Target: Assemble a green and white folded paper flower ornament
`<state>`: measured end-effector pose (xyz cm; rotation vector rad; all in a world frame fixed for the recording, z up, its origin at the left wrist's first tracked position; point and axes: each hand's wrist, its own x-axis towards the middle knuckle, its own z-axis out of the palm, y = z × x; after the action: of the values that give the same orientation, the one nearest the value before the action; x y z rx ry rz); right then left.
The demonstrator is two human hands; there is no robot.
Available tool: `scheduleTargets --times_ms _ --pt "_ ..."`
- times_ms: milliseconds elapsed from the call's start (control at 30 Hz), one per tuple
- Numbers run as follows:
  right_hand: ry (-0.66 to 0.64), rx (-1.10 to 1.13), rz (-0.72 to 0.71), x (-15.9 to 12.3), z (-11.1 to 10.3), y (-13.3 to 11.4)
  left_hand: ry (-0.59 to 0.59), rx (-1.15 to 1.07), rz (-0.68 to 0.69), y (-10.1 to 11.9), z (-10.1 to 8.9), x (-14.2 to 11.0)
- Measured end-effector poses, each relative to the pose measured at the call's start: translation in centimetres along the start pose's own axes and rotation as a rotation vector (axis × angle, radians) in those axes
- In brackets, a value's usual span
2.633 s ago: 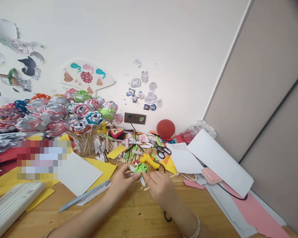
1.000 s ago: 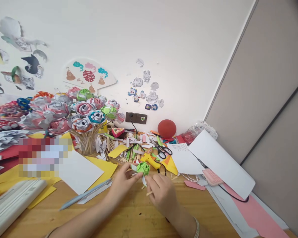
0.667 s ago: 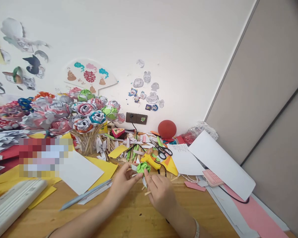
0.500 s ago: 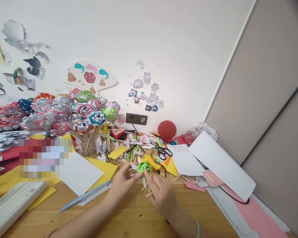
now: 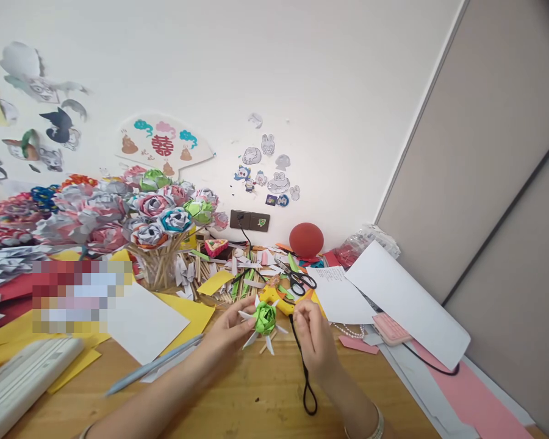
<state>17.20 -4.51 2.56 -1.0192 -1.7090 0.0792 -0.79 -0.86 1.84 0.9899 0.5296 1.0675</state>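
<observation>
My left hand [image 5: 235,326] is closed on a green paper flower [image 5: 265,318] with white paper strips sticking out around it. Its wooden stick stem [image 5: 269,343] shows only in part below the bloom. To the right, my right hand [image 5: 314,335] is raised with fingers curled together, apart from the flower. Whatever it may pinch is hidden. Just behind both hands lies a yellow hot glue gun [image 5: 284,305], its black cord [image 5: 305,372] running down beside my right hand. Black-handled scissors [image 5: 299,282] rest behind the glue gun.
A bunch of paper flowers [image 5: 149,207] stands at the back left. Paper scraps and sticks litter the rear. A grey-blue pen [image 5: 153,364] and a white paper sheet [image 5: 149,320] lie left, near a long white device [image 5: 32,384]. A pink power bank-like object [image 5: 392,329] lies right.
My right hand has moved off the flower, up and to the right. The flower has tilted so its white strips show spread around it, and more of the black cord is visible.
</observation>
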Motion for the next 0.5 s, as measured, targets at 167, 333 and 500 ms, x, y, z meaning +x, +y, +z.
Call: scheduleTargets --times_ms 167,333,500 --pt "-0.122 -0.013 -0.139 0.08 0.46 0.11 -0.035 -0.052 -0.093 -0.18 -0.37 -0.11" --pt "-0.129 -0.006 -0.152 -0.21 0.84 0.24 -0.036 -0.075 -0.086 -0.38 -0.58 0.03" --pt "-0.087 -0.027 -0.105 -0.36 1.10 0.52 -0.106 -0.088 -0.067 -0.23 0.00 0.02"
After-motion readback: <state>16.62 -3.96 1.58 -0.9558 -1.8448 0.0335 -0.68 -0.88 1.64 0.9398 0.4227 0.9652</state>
